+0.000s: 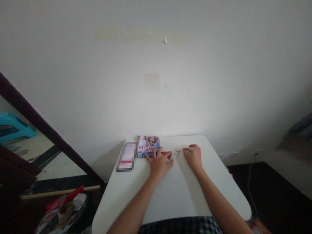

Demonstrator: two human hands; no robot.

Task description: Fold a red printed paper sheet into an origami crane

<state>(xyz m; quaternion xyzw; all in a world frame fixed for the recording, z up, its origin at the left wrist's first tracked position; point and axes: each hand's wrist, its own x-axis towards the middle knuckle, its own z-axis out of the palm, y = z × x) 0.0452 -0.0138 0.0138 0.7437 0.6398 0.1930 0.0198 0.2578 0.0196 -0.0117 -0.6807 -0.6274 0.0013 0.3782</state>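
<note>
A small red and white printed paper (176,154) lies on the white table (180,204) between my hands. My left hand (158,163) has its fingers spread. Its left fingertips reach the lower edge of a colourful booklet (148,145), while its index finger and thumb rest at the paper's red left end. At the paper's upper right corner, the thumb and index finger of my right hand (193,157) are pinched together on the edge. The paper's print is too small to read, and my left hand partly covers it.
A phone-like slab (126,156), pixelated, lies left of the booklet. The table backs onto a white wall (185,97). A mirror with a dark frame (52,133) leans at left, above a bag of items (65,211) on the floor. A cable (249,185) hangs at right.
</note>
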